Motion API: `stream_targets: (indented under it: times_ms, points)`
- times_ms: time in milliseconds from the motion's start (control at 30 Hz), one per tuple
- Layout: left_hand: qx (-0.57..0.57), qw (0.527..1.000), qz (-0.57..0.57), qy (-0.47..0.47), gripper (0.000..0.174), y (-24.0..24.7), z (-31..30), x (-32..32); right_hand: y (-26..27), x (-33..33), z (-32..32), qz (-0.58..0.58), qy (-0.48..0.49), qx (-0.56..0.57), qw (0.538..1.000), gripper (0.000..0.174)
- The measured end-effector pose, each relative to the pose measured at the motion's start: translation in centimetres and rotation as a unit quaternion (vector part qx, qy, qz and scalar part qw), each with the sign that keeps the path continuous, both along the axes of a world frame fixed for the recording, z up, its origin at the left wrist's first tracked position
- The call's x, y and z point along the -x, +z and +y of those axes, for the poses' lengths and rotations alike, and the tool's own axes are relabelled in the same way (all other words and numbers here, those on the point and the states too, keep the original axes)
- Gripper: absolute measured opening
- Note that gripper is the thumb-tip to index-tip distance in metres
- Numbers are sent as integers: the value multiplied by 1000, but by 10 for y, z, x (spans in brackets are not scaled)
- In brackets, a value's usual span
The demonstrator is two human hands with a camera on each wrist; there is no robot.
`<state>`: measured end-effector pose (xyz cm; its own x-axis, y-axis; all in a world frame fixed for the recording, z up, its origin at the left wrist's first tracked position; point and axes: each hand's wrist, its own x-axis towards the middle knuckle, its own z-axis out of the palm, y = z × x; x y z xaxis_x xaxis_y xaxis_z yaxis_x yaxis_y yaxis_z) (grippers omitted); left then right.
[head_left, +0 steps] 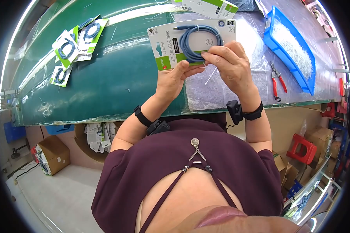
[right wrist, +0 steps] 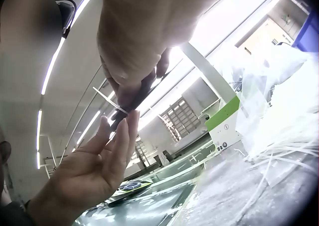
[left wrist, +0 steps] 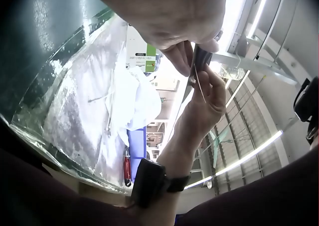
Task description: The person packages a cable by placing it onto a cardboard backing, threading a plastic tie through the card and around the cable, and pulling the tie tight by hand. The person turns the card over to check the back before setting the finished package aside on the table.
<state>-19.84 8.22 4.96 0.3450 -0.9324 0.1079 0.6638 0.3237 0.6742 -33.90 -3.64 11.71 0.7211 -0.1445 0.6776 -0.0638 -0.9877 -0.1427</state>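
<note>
Both hands hold up a white and green packaging card [head_left: 165, 39] above the front part of the table. A coiled blue USB-C cable [head_left: 185, 43] lies against its printed face, with a white tie round the coil at the top. My left hand [head_left: 172, 81] grips the card's lower edge, thumb in front and fingers behind. The right hand [head_left: 232, 66] pinches the lower right of the coil and card between thumb and fingers. A thin white cable tie [left wrist: 200, 86] sticks out from the held package close to the fingertips; its tail [right wrist: 107, 99] also shows in the right wrist view.
Several carded blue cables [head_left: 66, 48] lie at the left of the green table. Another card [head_left: 210, 8] lies at the back. On the right, a blue tray [head_left: 286, 61] holds a heap of white ties [head_left: 291, 46], with red-handled cutters [head_left: 275, 84] beside it.
</note>
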Motion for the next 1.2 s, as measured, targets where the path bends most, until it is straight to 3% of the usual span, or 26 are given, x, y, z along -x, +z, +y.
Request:
stream_targets:
  times_ms: [100,233,333,433,567,600,667,733,1033,1067,1100,1133,1167,1200]
  points:
    - [-18,1000,-21,16,32,-3,1,0,1,0,1,14,8,10,1000,31]
    - [-9,999,-27,27,31,4,2,-5,-3,2,6,-64,11,-14,998,28]
    - [3,999,-16,34,31,10,2,-4,-4,9,14,-41,13,88,995,26]
    - [13,999,2,40,32,14,-2,0,-6,10,15,-52,-3,66,996,26]
    - [26,986,-124,107,31,20,-1,-5,-14,6,15,-67,9,54,996,27]
    - [83,947,-274,147,31,24,-1,-13,-15,4,15,-71,15,54,996,27]
    - [190,788,-545,215,30,33,-2,-26,-14,1,16,-88,6,61,994,23]
    - [199,781,-550,219,31,41,-3,-26,-12,0,17,-117,-14,63,991,16]
    - [248,720,-603,236,37,64,-6,-28,-16,6,30,-139,-27,33,989,17]
    - [260,711,-607,244,37,66,-6,-28,-14,7,38,-159,-50,-155,974,17]
    - [259,711,-606,245,37,67,-6,-26,-11,6,47,-173,-71,-337,923,17]
    - [254,734,-580,244,38,68,-5,-23,-10,4,54,-181,-90,-507,838,18]
    - [249,756,-554,244,38,69,-4,-19,-10,1,60,-180,-90,-506,839,18]
    - [244,778,-526,242,38,69,-3,-17,-11,-3,67,-221,0,-595,773,21]
